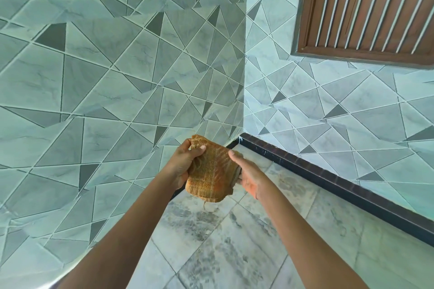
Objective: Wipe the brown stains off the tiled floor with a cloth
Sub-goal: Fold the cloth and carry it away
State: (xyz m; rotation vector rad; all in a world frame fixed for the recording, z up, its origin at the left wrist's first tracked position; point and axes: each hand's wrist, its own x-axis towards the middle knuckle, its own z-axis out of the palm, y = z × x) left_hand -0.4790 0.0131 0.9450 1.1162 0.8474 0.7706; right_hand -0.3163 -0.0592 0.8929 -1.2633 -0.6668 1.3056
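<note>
I have the cloth (211,171) gripped upright between left hand (182,166) and right hand (250,179), with the stained floor (234,248) lying below both.

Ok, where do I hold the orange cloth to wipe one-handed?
Probably come from above, palm on the broad top face of the cloth, fingers curling over its far edge. It is folded into a flat pad, held between left hand and right hand.

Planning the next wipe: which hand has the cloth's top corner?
The left hand: its thumb curls over the upper corner of the orange cloth, while the right hand holds the side edge lower down.
</note>
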